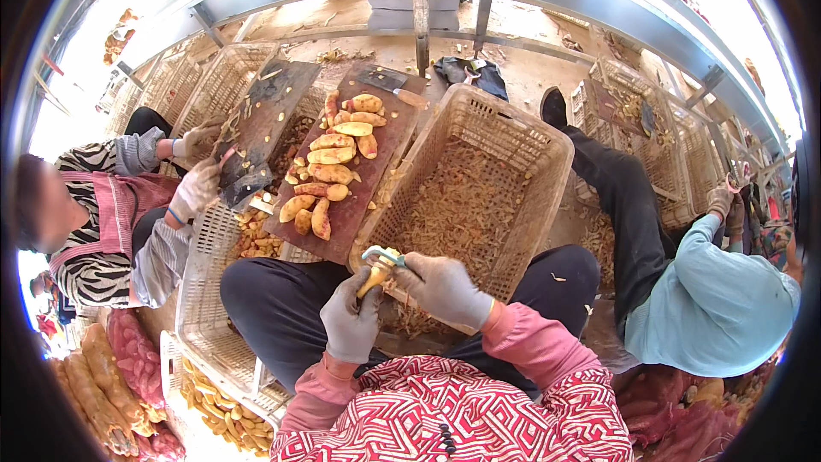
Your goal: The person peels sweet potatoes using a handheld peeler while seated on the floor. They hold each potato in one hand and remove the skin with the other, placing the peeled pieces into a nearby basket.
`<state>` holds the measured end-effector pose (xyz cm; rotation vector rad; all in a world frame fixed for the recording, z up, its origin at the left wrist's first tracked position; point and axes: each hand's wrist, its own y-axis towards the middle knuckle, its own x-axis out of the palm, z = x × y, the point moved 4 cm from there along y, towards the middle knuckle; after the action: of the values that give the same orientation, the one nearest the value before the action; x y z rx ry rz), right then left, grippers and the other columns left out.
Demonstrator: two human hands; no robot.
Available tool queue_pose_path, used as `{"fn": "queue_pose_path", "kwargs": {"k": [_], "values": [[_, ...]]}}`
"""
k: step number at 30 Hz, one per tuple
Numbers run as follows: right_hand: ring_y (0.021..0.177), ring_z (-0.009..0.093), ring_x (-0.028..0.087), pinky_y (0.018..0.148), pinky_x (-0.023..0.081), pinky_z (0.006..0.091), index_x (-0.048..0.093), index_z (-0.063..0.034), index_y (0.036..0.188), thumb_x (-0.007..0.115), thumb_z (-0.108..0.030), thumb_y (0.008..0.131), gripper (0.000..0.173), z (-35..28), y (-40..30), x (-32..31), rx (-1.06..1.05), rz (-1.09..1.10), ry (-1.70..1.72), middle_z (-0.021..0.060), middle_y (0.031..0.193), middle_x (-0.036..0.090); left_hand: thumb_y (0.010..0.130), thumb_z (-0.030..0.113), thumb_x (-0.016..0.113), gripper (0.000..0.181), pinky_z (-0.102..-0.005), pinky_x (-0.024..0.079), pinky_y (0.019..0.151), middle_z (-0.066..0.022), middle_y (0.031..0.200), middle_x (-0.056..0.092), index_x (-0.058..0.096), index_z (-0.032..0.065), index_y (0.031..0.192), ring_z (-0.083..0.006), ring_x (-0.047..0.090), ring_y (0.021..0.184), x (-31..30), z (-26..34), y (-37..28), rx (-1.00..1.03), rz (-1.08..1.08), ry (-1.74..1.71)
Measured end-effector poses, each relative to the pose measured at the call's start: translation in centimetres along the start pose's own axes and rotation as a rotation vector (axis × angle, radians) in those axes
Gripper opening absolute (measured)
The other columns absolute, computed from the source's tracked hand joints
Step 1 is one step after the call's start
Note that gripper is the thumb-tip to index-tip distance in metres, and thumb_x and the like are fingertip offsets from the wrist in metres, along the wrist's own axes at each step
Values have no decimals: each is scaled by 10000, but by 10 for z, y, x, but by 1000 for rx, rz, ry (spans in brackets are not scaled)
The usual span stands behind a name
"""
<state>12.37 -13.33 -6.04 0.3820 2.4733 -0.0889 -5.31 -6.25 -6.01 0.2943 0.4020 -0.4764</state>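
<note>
My left hand [351, 321], in a grey glove, holds a yellow root vegetable [374, 280], perhaps a sweet potato, upright and tilted. My gloved right hand [449, 289] grips a pale blue-green peeler [383, 255], whose head lies against the top of the root. Beyond my hands, a brown board [385, 186] bears several yellow roots with reddish patches [330, 155] and small cut pieces. A cleaver with a wooden handle [410, 98] rests at the board's far end. Right of the board stands a plastic crate [557, 154] with many peelings [462, 205] inside.
A co-worker in striped sleeves [154, 269] works at a dark board [256, 135] on the left. Another in a light blue top [705, 308] sits at the right. A white crate [205, 308] stands by my left knee. Full mesh sacks [135, 353] lie at lower left.
</note>
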Motion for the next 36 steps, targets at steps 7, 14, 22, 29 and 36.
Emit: {"fn": "queue_pose_path", "kwargs": {"k": [7, 14, 22, 29, 36], "values": [[673, 368, 690, 582, 526, 455, 669, -92, 967, 647, -314, 996, 226, 24, 16, -15, 64, 181, -132, 169, 756, 680, 1005, 98, 671, 294, -278, 604, 747, -109, 1003, 718, 618, -87, 1227, -139, 703, 807, -5, -8, -2, -362, 21, -439], [755, 388, 703, 644, 529, 502, 654, -95, 987, 537, -360, 1038, 295, 49, 29, -12, 209, 35, -254, 179, 784, 700, 1003, 211, 694, 370, -301, 612, 740, -112, 987, 721, 618, -73, 1228, -164, 715, 794, -14, 3, 2, -404, 28, -500], [726, 15, 517, 626, 429, 199, 634, -40, 1138, 647, -279, 1039, 259, 13, 20, 17, 417, -179, 938, -40, 860, 609, 1030, 159, 637, 322, -298, 614, 703, -114, 989, 714, 584, -35, 1282, -152, 704, 782, 14, -11, 3, -696, -184, -758], [692, 190, 647, 655, 516, 338, 627, -34, 1138, 576, -276, 1069, 257, 24, 21, 3, 236, 74, 368, 94, 801, 670, 1043, 99, 591, 261, -219, 519, 700, -42, 930, 710, 635, -52, 1252, -51, 636, 807, 16, -17, 7, -435, -94, -283], [721, 398, 681, 605, 525, 451, 656, -82, 1013, 627, -232, 1008, 153, 18, 15, 1, 2, 113, -82, 190, 788, 664, 1060, 174, 570, 329, -211, 453, 547, -45, 805, 680, 613, -61, 1286, -63, 557, 589, 8, -5, 6, -608, -121, -513]]}}
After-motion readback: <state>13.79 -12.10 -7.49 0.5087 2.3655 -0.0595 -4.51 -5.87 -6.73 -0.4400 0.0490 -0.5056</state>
